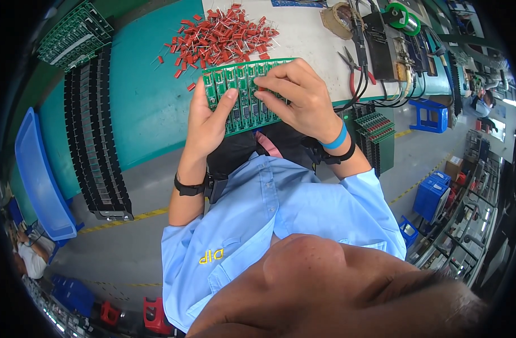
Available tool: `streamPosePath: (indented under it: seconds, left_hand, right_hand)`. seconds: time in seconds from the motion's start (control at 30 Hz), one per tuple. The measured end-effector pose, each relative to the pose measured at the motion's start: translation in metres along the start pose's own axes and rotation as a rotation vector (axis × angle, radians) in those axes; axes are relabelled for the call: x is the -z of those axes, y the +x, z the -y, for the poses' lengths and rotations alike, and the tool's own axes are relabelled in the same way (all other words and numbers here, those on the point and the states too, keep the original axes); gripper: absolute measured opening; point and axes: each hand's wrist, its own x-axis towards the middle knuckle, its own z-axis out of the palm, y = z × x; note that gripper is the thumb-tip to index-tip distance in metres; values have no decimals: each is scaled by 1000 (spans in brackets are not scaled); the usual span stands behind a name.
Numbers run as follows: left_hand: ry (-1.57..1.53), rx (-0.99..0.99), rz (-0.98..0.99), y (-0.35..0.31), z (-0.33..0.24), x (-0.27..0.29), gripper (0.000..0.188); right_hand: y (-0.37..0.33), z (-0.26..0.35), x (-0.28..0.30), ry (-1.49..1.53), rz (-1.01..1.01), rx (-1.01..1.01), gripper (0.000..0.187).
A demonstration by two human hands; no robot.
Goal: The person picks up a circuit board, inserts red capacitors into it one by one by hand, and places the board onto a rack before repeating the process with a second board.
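My left hand (208, 121) grips the left end of a green circuit board panel (248, 107), its thumb lying across the front. The panel is tilted at the table's near edge and carries a row of repeated small boards. My right hand (304, 98) is closed in a pinch over the panel's upper middle. A bit of red shows between its thumb and fingers, a small red capacitor mostly hidden by them. Just beyond the panel lies a loose heap of red two-leaded capacitors (224, 39), a few scattered at its near side.
Red-handled pliers (352, 70), cables and a green solder spool (404, 19) lie at the right. A black slotted rack (94, 124) and a stack of green boards (75, 36) stand left, beside a blue tray (41, 174). More populated boards (374, 124) sit right.
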Motion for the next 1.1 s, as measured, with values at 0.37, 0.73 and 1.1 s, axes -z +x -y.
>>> streamPosePath:
  seconds: [0.37,0.73,1.1]
  left_hand:
    - [9,17,28,0,2,3,33]
    - [36,15,69,0,1,6,41]
    - [-10,57,156,-4,3,15,39]
  right_hand:
    - [5,0,4,-27,28,-28,39]
    - [7,-6,3,-35,4,-74,38]
    - [6,-65,39,111,70,-429,17]
